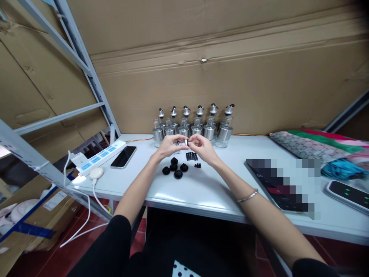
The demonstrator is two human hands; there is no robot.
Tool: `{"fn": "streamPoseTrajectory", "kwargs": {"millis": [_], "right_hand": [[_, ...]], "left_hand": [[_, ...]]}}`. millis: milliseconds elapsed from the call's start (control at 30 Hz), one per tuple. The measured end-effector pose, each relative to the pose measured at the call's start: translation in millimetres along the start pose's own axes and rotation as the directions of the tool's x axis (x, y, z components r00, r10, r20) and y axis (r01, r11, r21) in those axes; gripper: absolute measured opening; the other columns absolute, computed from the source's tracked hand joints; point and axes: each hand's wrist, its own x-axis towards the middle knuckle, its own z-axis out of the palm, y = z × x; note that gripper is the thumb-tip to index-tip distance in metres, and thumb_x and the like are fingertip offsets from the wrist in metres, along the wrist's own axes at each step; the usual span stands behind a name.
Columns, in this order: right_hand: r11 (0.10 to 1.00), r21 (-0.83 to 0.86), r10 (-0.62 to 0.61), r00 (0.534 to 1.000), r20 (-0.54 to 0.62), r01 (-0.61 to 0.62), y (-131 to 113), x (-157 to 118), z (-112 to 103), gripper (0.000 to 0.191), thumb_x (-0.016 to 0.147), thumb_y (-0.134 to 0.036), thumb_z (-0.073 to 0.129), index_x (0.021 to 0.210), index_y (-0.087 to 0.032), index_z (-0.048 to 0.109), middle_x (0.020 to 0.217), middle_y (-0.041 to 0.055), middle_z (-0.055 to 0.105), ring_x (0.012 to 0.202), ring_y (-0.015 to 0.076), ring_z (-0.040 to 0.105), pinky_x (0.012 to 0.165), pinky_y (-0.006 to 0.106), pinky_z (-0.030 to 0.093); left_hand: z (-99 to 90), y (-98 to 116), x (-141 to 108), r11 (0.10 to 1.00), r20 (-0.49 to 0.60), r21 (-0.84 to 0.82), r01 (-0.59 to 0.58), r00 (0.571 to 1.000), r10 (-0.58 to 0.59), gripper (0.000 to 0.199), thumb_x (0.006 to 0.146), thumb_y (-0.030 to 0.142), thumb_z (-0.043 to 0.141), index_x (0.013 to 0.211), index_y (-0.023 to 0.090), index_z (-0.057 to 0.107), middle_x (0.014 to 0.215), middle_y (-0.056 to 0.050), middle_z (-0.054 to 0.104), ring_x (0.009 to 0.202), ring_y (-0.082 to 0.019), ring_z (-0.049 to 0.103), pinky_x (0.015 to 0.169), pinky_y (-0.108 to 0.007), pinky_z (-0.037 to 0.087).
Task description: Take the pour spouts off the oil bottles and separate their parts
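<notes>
My left hand (pixel 172 146) pinches a small silver metal piece (pixel 186 142), likely part of a pourer spout. At its right end, the fingertips of my right hand (pixel 202 146) are closed on a small black part (pixel 188 142); whether the two pieces are joined, I cannot tell. Below my hands lie several round black stoppers (pixel 178 174), a row of small black lever-like parts (pixel 191 156) and a few tiny black pieces (pixel 197 166). Behind them stand open glass bottles with silver sleeves (pixel 183 132), and a back row of bottles wears silver pourer spouts (pixel 200 110).
On the left of the white table (pixel 213 192) are a phone (pixel 123 157), a power strip (pixel 100 157) and a white round charger (pixel 96 173). A tablet (pixel 276 184), partly pixelated, lies right, beside a device with green lights (pixel 350 194) and colourful bags (pixel 325 148). Cardboard (pixel 219 84) rises behind.
</notes>
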Motion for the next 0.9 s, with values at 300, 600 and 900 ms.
{"fn": "streamPoseTrajectory", "kwargs": {"millis": [300, 600, 900], "right_hand": [[0.898, -0.333, -0.291, 0.956, 0.037, 0.287, 0, -7, -1, 0.009, 0.075, -0.025, 0.052, 0.083, -0.020, 0.051, 0.057, -0.0053, 0.043, 0.050, 0.0092, 0.039, 0.050, 0.022, 0.033], [0.608, -0.531, -0.548, 0.796, 0.258, 0.590, 8, -4, -10, 0.014, 0.085, -0.019, 0.045, 0.092, -0.020, 0.057, 0.076, 0.0051, 0.059, 0.068, 0.0160, 0.054, 0.065, 0.028, 0.045], [0.988, -0.063, -0.142, 0.990, 0.018, 0.143, 12, -4, -13, 0.028, 0.081, -0.043, 0.057, 0.095, -0.021, 0.048, 0.073, -0.0001, 0.058, 0.062, 0.0131, 0.056, 0.059, 0.027, 0.046]], "left_hand": [[-7.2, 5, -1, 0.982, 0.077, -0.126, 0.143, 0.988, -0.134, 0.044, 0.056, 0.033, 0.079, 0.093, 0.010, 0.068, 0.085, -0.005, 0.065, 0.081, -0.015, 0.056, 0.077, -0.029, 0.044], [-10.8, 5, -1, 0.952, 0.159, -0.237, 0.192, 0.975, -0.157, 0.040, 0.057, 0.028, 0.078, 0.092, 0.010, 0.068, 0.085, -0.005, 0.066, 0.078, -0.013, 0.058, 0.074, -0.027, 0.045], [-5.0, -1, 0, 0.999, 0.017, -0.036, -0.032, 0.999, 0.033, 0.038, 0.061, 0.028, 0.078, 0.093, 0.012, 0.066, 0.092, -0.007, 0.067, 0.084, -0.014, 0.058, 0.078, -0.028, 0.045]]}}
